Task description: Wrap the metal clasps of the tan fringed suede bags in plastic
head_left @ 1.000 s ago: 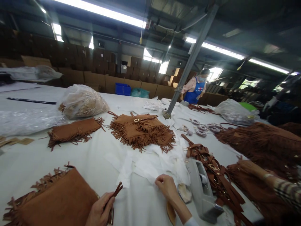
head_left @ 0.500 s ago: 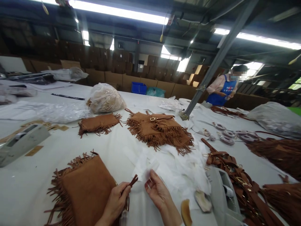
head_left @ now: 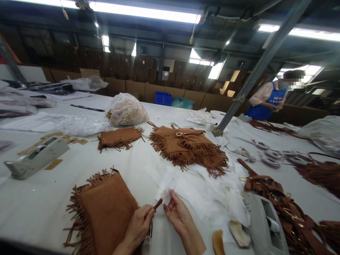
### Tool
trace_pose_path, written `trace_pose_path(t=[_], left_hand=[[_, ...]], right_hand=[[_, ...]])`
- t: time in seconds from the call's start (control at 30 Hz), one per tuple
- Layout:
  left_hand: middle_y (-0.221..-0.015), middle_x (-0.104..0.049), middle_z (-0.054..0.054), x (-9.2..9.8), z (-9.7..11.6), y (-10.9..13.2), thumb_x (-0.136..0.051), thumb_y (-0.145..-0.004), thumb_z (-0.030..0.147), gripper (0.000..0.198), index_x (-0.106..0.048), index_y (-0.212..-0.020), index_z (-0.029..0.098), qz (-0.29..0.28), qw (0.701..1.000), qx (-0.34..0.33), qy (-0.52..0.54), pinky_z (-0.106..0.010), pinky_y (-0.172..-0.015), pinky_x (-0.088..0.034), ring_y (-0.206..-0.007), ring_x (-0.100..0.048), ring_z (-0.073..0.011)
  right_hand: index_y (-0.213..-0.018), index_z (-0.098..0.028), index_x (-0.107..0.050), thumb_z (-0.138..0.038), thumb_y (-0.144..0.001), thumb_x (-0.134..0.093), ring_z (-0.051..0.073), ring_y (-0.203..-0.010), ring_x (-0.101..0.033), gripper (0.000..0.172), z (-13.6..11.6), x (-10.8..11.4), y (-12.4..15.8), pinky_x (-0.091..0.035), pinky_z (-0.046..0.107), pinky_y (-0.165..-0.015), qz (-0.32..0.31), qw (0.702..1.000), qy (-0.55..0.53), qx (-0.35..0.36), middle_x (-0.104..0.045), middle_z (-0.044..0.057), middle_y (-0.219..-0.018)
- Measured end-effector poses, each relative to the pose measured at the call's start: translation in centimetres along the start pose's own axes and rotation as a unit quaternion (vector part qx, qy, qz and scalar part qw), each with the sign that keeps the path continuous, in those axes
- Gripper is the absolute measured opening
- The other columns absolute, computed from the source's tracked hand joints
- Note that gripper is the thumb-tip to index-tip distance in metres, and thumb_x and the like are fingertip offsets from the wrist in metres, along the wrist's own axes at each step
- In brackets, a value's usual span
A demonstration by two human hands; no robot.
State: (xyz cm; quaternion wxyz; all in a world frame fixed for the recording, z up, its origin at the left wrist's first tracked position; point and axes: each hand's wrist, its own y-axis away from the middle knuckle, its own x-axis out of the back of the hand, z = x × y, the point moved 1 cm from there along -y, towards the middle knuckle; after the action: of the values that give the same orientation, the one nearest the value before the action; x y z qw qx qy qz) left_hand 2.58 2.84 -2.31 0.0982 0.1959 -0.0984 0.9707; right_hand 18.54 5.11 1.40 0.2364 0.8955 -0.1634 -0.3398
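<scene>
A brown suede bag with fringe [head_left: 108, 209] lies at an angle near the front of the table, its fringe to the left. Over its right edge, my left hand [head_left: 139, 225] is closed on a narrow brown strap [head_left: 158, 203] whose end sticks out past the thumb. Close by on the right, my right hand [head_left: 180, 216] pinches a thin, translucent whitish piece [head_left: 166, 195] between thumb and fingers; its material is unclear. White tissue paper [head_left: 196, 191] lies crumpled just beyond that hand.
More fringed bags [head_left: 186, 145] lie further back, beside a stuffed plastic bag [head_left: 129, 109]. Tape dispensers stand at left [head_left: 39, 156] and right [head_left: 268, 226]. Brown straps [head_left: 287, 209] are piled at right. A post [head_left: 239, 102] rises from the table; a person [head_left: 268, 99] in a blue apron stands behind.
The view has turned slightly left, so things appear shifted right. The strap end, seen as two tips before, now looks like a single one, nearer my right hand's fingertips.
</scene>
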Motion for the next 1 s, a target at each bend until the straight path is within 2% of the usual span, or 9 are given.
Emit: trace_pose_path(t=[0.07,0.13,0.3,0.4,0.47,0.6,0.73,0.87,1.0], left_hand=[[-0.069,-0.061,-0.001,0.1,0.1,0.0,-0.039,-0.093,0.037,0.034,-0.062,-0.076,0.019,-0.003,1.000,-0.002,-0.001,-0.024,-0.063,-0.039,-0.066,-0.057,-0.0162],[-0.068,-0.060,-0.001,0.1,0.2,0.0,-0.039,-0.093,0.038,0.034,-0.062,-0.075,0.019,-0.002,1.000,-0.001,-0.005,-0.024,-0.063,-0.039,-0.066,-0.057,-0.0164],[-0.070,-0.062,-0.003,0.1,0.3,-0.2,-0.038,-0.093,0.036,0.035,-0.064,-0.076,0.019,0.002,1.000,-0.003,-0.025,-0.025,-0.064,-0.041,-0.068,-0.059,-0.0174],[-0.070,-0.065,-0.004,0.0,0.3,-0.6,-0.038,-0.093,0.035,0.036,-0.066,-0.077,0.019,0.007,0.999,-0.002,-0.039,-0.026,-0.064,-0.044,-0.067,-0.060,-0.0180],[-0.079,-0.070,-0.006,0.0,0.3,-0.8,-0.040,-0.092,0.035,0.033,-0.069,-0.085,0.019,0.016,1.000,0.000,-0.018,-0.027,-0.070,-0.048,-0.073,-0.063,-0.0194],[-0.101,-0.073,-0.007,0.1,0.8,-0.8,-0.045,-0.090,0.035,0.032,-0.070,-0.104,0.021,0.031,0.998,0.004,0.056,-0.031,-0.085,-0.050,-0.093,-0.066,-0.0220],[-0.089,-0.074,-0.006,0.2,1.0,-0.7,-0.048,-0.088,0.037,0.032,-0.072,-0.097,0.018,0.049,0.995,0.030,0.082,-0.030,-0.080,-0.052,-0.084,-0.067,-0.0215],[-0.084,-0.074,-0.006,0.5,1.1,-0.7,-0.050,-0.087,0.038,0.032,-0.073,-0.092,0.017,0.042,0.996,0.019,0.080,-0.027,-0.074,-0.051,-0.077,-0.066,-0.0198],[-0.076,-0.071,-0.004,0.6,0.9,-0.8,-0.048,-0.087,0.039,0.033,-0.073,-0.090,0.017,0.033,0.997,0.005,0.069,-0.025,-0.067,-0.050,-0.072,-0.064,-0.0184]], right_hand=[[-0.077,-0.019,-0.066,-0.031,-0.055,-0.085,0.014,-0.066,-0.065,0.031,0.1,-0.1,0.0,-0.048,0.024,-0.059,0.017,0.999,-0.038,-0.027,-0.072,0.000,-0.074],[-0.077,-0.019,-0.067,-0.031,-0.053,-0.086,0.014,-0.065,-0.064,0.033,0.1,-0.3,0.2,-0.047,0.023,-0.058,0.021,0.999,-0.041,-0.025,-0.072,0.000,-0.074],[-0.073,-0.018,-0.070,-0.035,-0.053,-0.085,0.014,-0.066,-0.062,0.031,0.1,-0.9,0.7,-0.046,0.023,-0.059,-0.026,0.998,0.034,0.038,-0.072,0.000,-0.073],[-0.074,-0.017,-0.072,-0.037,-0.056,-0.084,0.012,-0.063,-0.060,0.029,0.4,-0.8,0.6,-0.044,0.022,-0.058,-0.061,0.993,0.097,0.039,-0.071,0.000,-0.071],[-0.075,-0.017,-0.072,-0.036,-0.057,-0.084,0.011,-0.063,-0.059,0.029,0.6,-0.4,0.3,-0.044,0.020,-0.058,-0.063,0.991,0.114,0.035,-0.071,-0.001,-0.071],[-0.075,-0.020,-0.070,-0.031,-0.057,-0.084,0.012,-0.066,-0.062,0.026,0.7,0.5,-0.3,-0.047,0.022,-0.060,-0.007,1.000,0.008,0.000,-0.072,-0.002,-0.072],[-0.072,-0.020,-0.065,-0.024,-0.061,-0.082,0.011,-0.059,-0.063,0.021,0.7,1.1,-0.6,-0.048,0.021,-0.056,0.059,0.993,-0.087,-0.062,-0.070,-0.003,-0.065],[-0.072,-0.019,-0.065,-0.025,-0.067,-0.079,0.011,-0.057,-0.063,0.017,0.9,0.9,-0.5,-0.047,0.021,-0.053,0.066,0.992,-0.086,-0.067,-0.070,-0.001,-0.065],[-0.072,-0.019,-0.065,-0.026,-0.065,-0.081,0.013,-0.059,-0.064,0.019,0.9,0.6,-0.3,-0.048,0.023,-0.053,0.053,0.995,-0.071,-0.047,-0.070,0.000,-0.067]])
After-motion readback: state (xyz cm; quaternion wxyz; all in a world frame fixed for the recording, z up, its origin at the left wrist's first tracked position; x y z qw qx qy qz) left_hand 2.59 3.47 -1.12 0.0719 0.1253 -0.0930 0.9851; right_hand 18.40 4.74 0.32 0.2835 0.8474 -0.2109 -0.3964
